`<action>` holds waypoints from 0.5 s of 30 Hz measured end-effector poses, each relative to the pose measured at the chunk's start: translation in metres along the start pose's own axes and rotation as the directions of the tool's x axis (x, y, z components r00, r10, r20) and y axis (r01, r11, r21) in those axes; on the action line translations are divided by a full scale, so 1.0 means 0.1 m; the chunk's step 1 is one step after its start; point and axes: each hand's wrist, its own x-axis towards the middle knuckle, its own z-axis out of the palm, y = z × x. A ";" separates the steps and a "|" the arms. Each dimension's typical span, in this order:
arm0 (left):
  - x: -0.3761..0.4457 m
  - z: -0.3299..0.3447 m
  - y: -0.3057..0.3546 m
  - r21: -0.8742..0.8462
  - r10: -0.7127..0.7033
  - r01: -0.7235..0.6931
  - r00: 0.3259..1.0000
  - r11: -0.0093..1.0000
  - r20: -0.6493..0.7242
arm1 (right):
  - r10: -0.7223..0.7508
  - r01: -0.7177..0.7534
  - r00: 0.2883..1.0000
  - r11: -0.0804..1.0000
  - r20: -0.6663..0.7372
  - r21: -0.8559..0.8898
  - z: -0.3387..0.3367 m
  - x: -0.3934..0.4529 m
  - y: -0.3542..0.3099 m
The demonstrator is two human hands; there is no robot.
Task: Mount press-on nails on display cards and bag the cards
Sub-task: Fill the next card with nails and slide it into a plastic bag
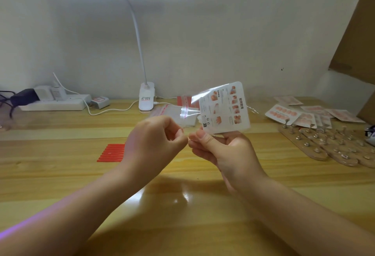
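My right hand (221, 152) grips a printed display card (225, 107) by its lower edge, card upright above the wooden desk (60, 174), inside a clear bag (194, 103) (flap sticking out left). My left hand (156, 140) has fingers curled, pinching the bag's edge beside my right thumb. Red strips (111, 153) lie left; more carded nails (284, 113) far right.

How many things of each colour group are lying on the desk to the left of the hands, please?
Red strips, one stack: 1
White power strip: 1
White lamp base: 1
Black adapter: 1
Small red-labelled box: 1
Total: 5
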 end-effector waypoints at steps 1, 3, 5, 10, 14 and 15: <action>0.01 -0.01 -0.02 0.026 0.010 -0.010 1.000 1.000 -0.010 | 0.006 -0.006 1.000 1.000 -0.007 0.005 0.00 0.00 0.00; 0.08 -0.05 -0.10 0.063 -0.025 0.028 0.999 0.998 -0.046 | 0.024 -0.024 0.999 1.000 -0.026 0.018 -0.03 0.02 0.00; 0.17 -0.11 -0.22 0.035 -0.131 0.134 0.989 0.990 -0.068 | 0.045 -0.044 0.999 0.999 -0.027 0.017 -0.05 0.03 -0.01; 0.33 -0.17 -0.22 -0.625 -0.422 0.485 0.868 0.612 0.260 | 0.097 -0.097 0.995 0.995 -0.002 -0.004 -0.06 0.04 0.00; 0.35 -0.17 -0.14 -0.789 -0.405 0.613 0.715 -0.028 0.570 | 0.132 -0.132 0.991 0.991 0.011 0.025 -0.07 0.06 -0.01; 0.36 -0.19 -0.15 -0.788 -0.387 0.602 0.702 -0.125 0.598 | 0.137 -0.137 0.990 0.990 0.012 0.028 -0.07 0.06 -0.01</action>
